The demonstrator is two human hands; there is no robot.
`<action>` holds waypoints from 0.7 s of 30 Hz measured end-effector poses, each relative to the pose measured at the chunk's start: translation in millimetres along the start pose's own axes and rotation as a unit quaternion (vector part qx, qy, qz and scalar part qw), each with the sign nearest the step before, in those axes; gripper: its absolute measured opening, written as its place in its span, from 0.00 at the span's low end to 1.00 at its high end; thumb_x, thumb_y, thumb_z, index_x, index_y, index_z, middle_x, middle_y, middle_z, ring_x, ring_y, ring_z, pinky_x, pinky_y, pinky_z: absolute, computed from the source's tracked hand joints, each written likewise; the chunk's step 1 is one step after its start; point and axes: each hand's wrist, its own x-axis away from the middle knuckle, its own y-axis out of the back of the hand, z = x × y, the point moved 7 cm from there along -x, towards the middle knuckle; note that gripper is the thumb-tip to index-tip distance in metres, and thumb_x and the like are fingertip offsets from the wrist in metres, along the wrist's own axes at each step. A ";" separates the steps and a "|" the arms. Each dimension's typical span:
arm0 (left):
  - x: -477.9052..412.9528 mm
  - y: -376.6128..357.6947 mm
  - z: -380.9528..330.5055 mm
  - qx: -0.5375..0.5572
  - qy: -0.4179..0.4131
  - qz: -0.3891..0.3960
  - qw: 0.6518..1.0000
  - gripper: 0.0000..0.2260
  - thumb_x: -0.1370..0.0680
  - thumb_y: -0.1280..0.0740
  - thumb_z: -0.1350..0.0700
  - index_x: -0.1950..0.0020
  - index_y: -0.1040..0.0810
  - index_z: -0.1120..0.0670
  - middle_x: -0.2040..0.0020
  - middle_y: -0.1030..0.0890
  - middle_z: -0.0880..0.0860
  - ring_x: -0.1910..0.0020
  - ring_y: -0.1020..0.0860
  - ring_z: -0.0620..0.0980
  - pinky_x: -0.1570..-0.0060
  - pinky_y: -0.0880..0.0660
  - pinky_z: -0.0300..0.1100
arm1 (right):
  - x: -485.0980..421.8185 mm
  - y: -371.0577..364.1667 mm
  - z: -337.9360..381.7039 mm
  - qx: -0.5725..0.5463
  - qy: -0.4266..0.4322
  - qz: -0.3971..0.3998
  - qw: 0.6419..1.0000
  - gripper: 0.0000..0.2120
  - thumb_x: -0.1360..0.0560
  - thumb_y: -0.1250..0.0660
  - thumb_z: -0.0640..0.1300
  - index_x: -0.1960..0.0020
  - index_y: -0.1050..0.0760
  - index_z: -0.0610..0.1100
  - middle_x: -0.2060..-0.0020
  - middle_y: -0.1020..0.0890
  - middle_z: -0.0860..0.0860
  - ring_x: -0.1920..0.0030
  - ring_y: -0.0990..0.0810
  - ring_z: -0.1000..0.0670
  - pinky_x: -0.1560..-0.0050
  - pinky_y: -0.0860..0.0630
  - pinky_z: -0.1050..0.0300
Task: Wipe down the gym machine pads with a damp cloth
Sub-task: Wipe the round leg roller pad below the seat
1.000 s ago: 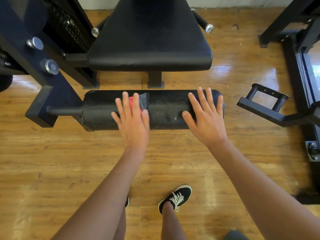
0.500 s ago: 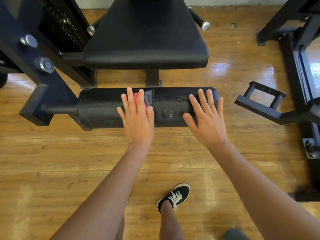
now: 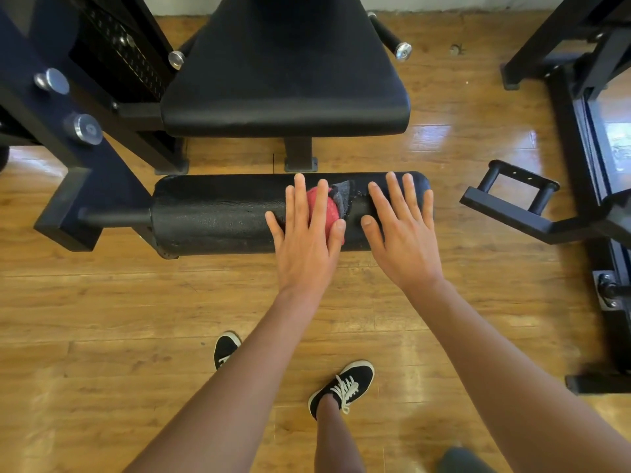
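**Flat left hand pressing cloth on the roller pad**

At 9 o'clock in the view, the dark machine frame (image 3: pixel 65 138) is showing two chrome bolt heads (image 3: pixel 83 128), with a perforated guard (image 3: pixel 126 52) running toward 11 o'clock. A bar from the frame is carrying the black roller pad (image 3: pixel 211 213), which is lying crosswise over the wooden floor (image 3: pixel 102 319). At the roller's 12 o'clock, the black seat pad (image 3: pixel 283 80) is sitting on its post.

The left hand (image 3: pixel 307 240) is pressing down right of the roller's middle, fingers straight and slightly spread. The red and grey cloth (image 3: pixel 333 209) is lying under it on top of the roller, red showing between the fingers and a grey edge sticking out toward 2 o'clock. Just beside it at 3 o'clock, the right hand (image 3: pixel 404 233) is resting flat and empty on the roller's right end, fingers spread wide.

Further toward 3 o'clock, a black handle bracket (image 3: pixel 512 196) is jutting from a second frame. At 6 o'clock, a black sneaker (image 3: pixel 345 387) with white laces is standing on the floor.
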 end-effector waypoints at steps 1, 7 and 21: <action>1.5 1.3 3.6 0.004 0.001 0.002 1.000 0.27 0.13 0.50 0.41 0.16 0.55 0.45 0.16 0.57 0.52 0.17 0.58 0.53 0.23 0.62 0.60 | -0.9 0.0 3.4 -0.005 0.003 -0.003 1.000 0.26 0.13 0.53 0.57 0.18 0.43 0.48 0.17 0.45 0.45 0.17 0.55 0.44 0.20 0.65 0.45; 3.1 15.1 24.1 0.022 0.002 0.010 1.000 0.25 0.12 0.54 0.43 0.16 0.55 0.45 0.16 0.58 0.50 0.18 0.61 0.50 0.22 0.64 0.59 | -3.1 -1.3 20.3 -0.025 0.008 -0.007 1.000 0.28 0.13 0.54 0.58 0.17 0.43 0.48 0.17 0.45 0.45 0.17 0.55 0.45 0.20 0.65 0.45; -14.1 39.5 85.8 -0.116 -0.029 -0.010 0.993 0.22 0.12 0.54 0.46 0.18 0.43 0.47 0.16 0.49 0.52 0.17 0.55 0.52 0.22 0.60 0.63 | -14.9 -20.9 83.0 -0.002 0.032 -0.003 0.999 0.26 0.15 0.45 0.57 0.19 0.39 0.50 0.19 0.41 0.40 0.19 0.48 0.35 0.20 0.56 0.35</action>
